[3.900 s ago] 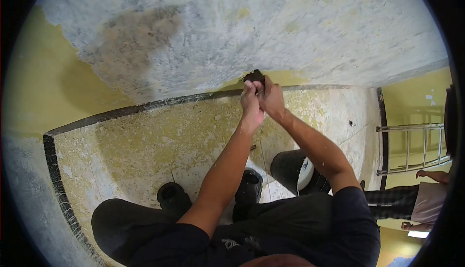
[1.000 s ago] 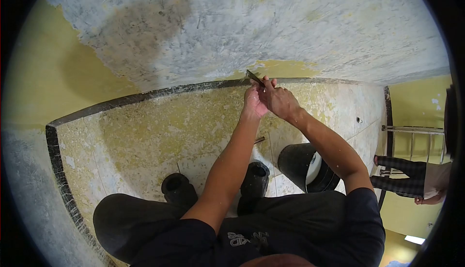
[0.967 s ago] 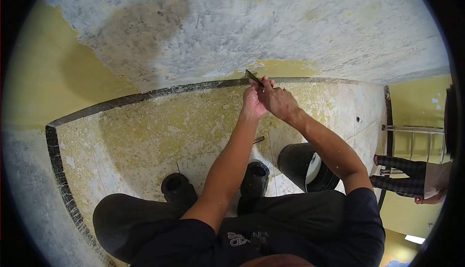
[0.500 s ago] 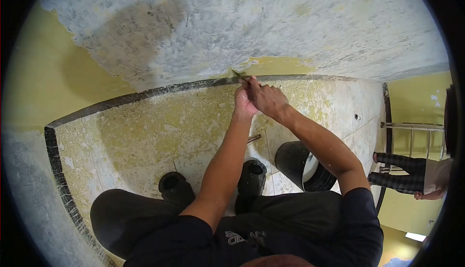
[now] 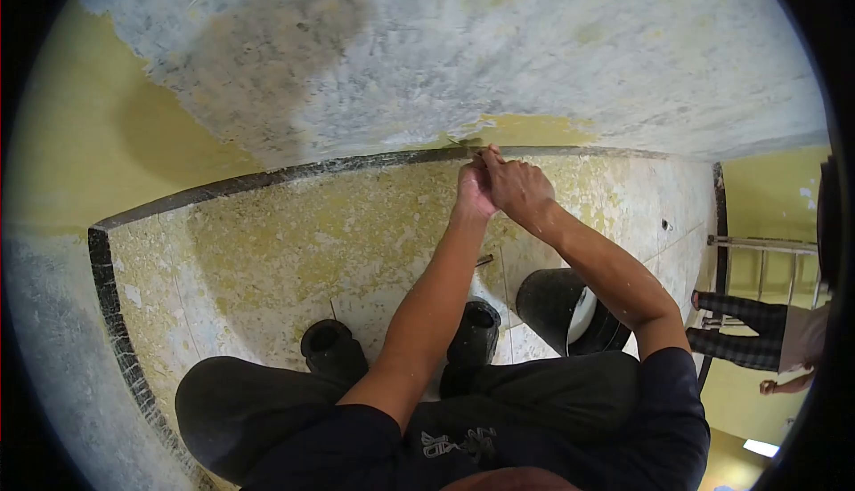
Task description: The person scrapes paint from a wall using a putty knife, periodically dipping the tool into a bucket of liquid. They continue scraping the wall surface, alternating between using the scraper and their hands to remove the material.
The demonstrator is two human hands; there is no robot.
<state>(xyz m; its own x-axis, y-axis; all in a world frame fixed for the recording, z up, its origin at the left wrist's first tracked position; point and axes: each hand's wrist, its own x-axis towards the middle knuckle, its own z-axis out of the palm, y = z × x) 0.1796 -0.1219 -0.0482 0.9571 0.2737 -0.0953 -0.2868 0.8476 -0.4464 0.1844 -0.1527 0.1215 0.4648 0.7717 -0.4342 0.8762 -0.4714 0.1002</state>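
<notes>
My left hand (image 5: 475,191) and my right hand (image 5: 521,190) are closed together around a scraper (image 5: 465,144). Its handle is mostly hidden by my fingers. The thin dark blade touches the bottom of the wall (image 5: 401,64), just above the dark baseboard strip (image 5: 338,164). Beside the blade lies a patch of yellow paint (image 5: 536,128); the wall above it is mostly bare, mottled grey-white.
Paint flakes cover the floor (image 5: 294,251). A black bucket (image 5: 545,306) with something white inside tilts by my right knee. Below my hands lies a small stick-like object (image 5: 484,260). At right are a ladder (image 5: 766,243) and another person in checked trousers (image 5: 744,348).
Both hands and the scraper have shifted right along the wall's bottom edge, and the blade now looks flatter. The whole view has moved slightly. The other person's arm has changed position.
</notes>
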